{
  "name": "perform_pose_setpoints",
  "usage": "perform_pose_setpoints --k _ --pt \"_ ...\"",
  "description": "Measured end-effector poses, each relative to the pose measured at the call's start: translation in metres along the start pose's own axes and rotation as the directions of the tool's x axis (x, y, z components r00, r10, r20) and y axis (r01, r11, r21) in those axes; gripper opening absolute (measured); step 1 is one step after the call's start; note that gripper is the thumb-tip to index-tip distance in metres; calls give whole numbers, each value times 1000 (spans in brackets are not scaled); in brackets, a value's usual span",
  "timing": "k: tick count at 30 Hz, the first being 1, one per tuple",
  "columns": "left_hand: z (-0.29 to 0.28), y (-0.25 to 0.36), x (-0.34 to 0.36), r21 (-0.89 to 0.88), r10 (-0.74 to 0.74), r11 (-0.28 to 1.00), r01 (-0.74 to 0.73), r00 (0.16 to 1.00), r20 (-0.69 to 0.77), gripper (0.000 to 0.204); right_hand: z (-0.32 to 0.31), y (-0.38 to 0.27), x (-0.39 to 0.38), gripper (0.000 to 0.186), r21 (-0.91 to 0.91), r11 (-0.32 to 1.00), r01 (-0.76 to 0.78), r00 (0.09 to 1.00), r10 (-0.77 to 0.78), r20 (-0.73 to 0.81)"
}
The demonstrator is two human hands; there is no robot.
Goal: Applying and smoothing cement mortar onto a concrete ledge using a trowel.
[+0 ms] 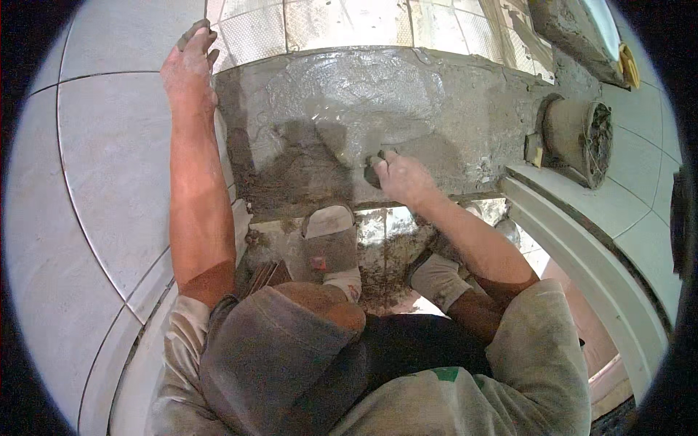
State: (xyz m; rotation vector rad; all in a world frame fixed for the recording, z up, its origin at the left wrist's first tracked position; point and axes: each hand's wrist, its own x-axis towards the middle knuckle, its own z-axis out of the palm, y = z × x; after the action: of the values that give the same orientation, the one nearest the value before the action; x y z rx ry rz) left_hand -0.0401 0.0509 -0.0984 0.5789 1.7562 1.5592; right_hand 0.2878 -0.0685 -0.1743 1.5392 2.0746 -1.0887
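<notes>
My right hand [403,179] is closed around a small dark object [374,171], low over the near part of a grey mortar bed [465,109]. Its full shape is hidden by my fingers and the shadow. The mortar looks wet and shiny toward the far middle and duller on the right. My left hand [192,64] reaches out to the far left and rests at the edge of the tiled wall [120,138]. Its fingers are stretched out, their tips dark grey, and nothing shows in them.
Light patterned floor tiles [342,22] border the mortar's far edge. At right, a dirty bucket [574,138] lies on its side beside a pale door frame [582,240]. My slippered feet [331,229] stand on dirty flooring near the mortar. Brown tile pieces [269,276] lean at left.
</notes>
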Motion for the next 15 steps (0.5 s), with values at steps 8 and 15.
perform_pose_setpoints --k 8,15 --pt "-7 5 3 -12 26 1000 -26 999 35 36 -64 48 -17 38 -127 958 -259 963 246 -113" --pt "-13 5 6 18 53 998 -54 998 31 34 -63 152 -12 37 185 970 -159 974 185 -134"
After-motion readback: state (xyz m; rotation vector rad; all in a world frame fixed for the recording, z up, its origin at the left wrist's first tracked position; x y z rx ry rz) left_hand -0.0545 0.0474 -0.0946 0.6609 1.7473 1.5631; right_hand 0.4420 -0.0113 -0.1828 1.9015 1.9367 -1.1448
